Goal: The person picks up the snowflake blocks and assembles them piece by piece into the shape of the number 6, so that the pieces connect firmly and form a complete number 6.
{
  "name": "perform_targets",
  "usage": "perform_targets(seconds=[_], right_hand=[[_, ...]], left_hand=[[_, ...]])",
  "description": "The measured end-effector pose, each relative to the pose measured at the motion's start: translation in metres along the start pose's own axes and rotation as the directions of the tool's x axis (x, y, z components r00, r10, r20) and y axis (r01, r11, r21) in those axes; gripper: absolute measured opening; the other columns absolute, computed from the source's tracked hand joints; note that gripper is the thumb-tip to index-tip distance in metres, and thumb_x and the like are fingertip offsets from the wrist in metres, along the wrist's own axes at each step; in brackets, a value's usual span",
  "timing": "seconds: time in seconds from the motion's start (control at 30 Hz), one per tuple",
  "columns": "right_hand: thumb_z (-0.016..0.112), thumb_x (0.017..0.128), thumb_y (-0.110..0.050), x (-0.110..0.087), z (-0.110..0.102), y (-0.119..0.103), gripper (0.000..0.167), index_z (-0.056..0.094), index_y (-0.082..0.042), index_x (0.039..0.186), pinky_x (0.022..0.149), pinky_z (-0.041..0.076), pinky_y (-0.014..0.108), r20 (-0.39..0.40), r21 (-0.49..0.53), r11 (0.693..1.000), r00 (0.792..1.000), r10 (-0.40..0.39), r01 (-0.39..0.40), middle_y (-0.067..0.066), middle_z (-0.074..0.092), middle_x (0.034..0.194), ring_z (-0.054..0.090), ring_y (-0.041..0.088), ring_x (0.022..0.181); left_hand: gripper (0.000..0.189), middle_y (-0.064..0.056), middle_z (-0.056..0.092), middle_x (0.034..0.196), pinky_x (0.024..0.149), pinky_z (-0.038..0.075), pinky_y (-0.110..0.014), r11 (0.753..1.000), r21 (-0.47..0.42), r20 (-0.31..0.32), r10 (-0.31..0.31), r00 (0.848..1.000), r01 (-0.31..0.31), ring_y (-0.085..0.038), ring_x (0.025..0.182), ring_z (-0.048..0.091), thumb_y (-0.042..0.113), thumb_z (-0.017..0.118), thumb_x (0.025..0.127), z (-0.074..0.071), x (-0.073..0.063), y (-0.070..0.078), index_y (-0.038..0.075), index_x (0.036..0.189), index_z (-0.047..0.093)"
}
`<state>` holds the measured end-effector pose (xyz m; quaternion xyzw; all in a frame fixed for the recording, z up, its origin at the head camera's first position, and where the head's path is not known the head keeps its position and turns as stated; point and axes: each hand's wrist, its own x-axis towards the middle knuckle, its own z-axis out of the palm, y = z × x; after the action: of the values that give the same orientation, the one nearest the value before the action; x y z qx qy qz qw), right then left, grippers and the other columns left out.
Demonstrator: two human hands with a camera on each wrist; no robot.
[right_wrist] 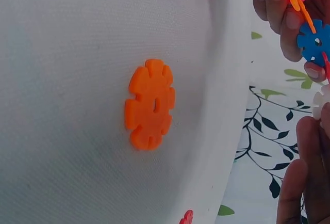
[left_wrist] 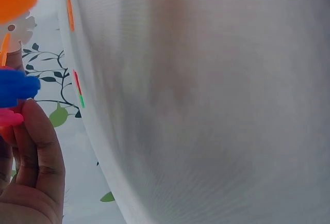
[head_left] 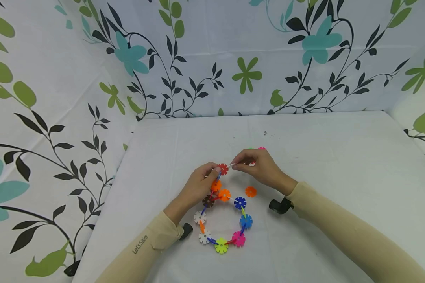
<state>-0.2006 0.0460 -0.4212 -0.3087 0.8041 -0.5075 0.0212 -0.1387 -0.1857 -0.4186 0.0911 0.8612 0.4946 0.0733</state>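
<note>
My left hand (head_left: pixel 194 186) pinches a red snowflake disc (head_left: pixel 223 169) at the upper end of a chain of interlocked plastic discs. From there the chain runs down through an orange disc (head_left: pixel 216 185) into a ring of many colours, with a lime disc (head_left: pixel 221 246) at its near side. My right hand (head_left: pixel 263 168) pinches a white snowflake disc (head_left: pixel 231 166), edge-on, right at the red disc's side. The right wrist view shows a white disc (right_wrist: pixel 322 101) at my right fingertips, beside a blue disc (right_wrist: pixel 314 42) by the left hand's fingers.
A loose orange disc (head_left: pixel 250 192) lies flat on the white table (head_left: pixel 322 157), right of the chain. Behind my right hand a pink disc (head_left: pixel 261 148) partly shows. Black wrist devices hang under both cuffs. A leaf-patterned cloth (head_left: pixel 205 59) stands behind the table.
</note>
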Motion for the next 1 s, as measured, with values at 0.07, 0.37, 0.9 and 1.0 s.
perform_targets(seconds=[0.07,0.37,0.9,1.0], right_hand=[[0.08,0.089,-0.015,-0.0007,0.0003,-0.0004,0.01,0.076,-0.019,0.098,0.08,0.057,0.041,-0.01,-0.018,1.0,1.0,-0.016,0.016,-0.011,0.073,0.094,0.068,0.008,0.088],[0.081,0.087,-0.014,-0.0048,0.0023,-0.0036,0.011,0.078,-0.019,0.096,0.074,0.056,0.033,-0.059,-0.072,0.995,0.996,-0.069,0.065,-0.014,0.072,0.091,0.066,0.007,0.085],[0.082,0.086,-0.009,-0.009,0.0079,-0.0016,0.013,0.08,-0.016,0.095,0.071,0.053,0.031,-0.099,-0.132,0.986,0.988,-0.119,0.105,-0.013,0.074,0.091,0.064,0.007,0.082],[0.082,0.085,-0.007,-0.0098,0.01,0.0008,0.013,0.08,-0.015,0.095,0.07,0.054,0.032,-0.107,-0.151,0.981,0.985,-0.136,0.119,-0.012,0.075,0.092,0.064,0.006,0.081]], left_hand=[[0.031,-0.006,0.065,0.103,0.081,0.049,-0.04,1.0,-0.005,-0.001,-0.001,1.0,0.001,-0.022,0.091,0.056,0.039,0.046,0.108,0.0004,0.0,0.0001,0.017,0.115,0.067],[0.029,-0.003,0.063,0.103,0.081,0.05,-0.04,0.999,-0.026,-0.002,-0.018,1.0,0.018,-0.023,0.092,0.057,0.038,0.047,0.108,0.0023,-0.0016,0.002,0.016,0.113,0.066],[0.024,-0.003,0.049,0.079,0.069,0.041,-0.034,0.997,-0.067,0.027,-0.032,0.999,0.033,-0.02,0.074,0.049,0.029,0.045,0.109,0.0072,0.0007,0.0,0.012,0.112,0.063],[0.024,-0.003,0.05,0.08,0.068,0.041,-0.034,0.996,-0.075,0.029,-0.035,0.999,0.037,-0.02,0.073,0.049,0.028,0.046,0.109,0.0076,0.0013,-0.0004,0.011,0.112,0.063]])
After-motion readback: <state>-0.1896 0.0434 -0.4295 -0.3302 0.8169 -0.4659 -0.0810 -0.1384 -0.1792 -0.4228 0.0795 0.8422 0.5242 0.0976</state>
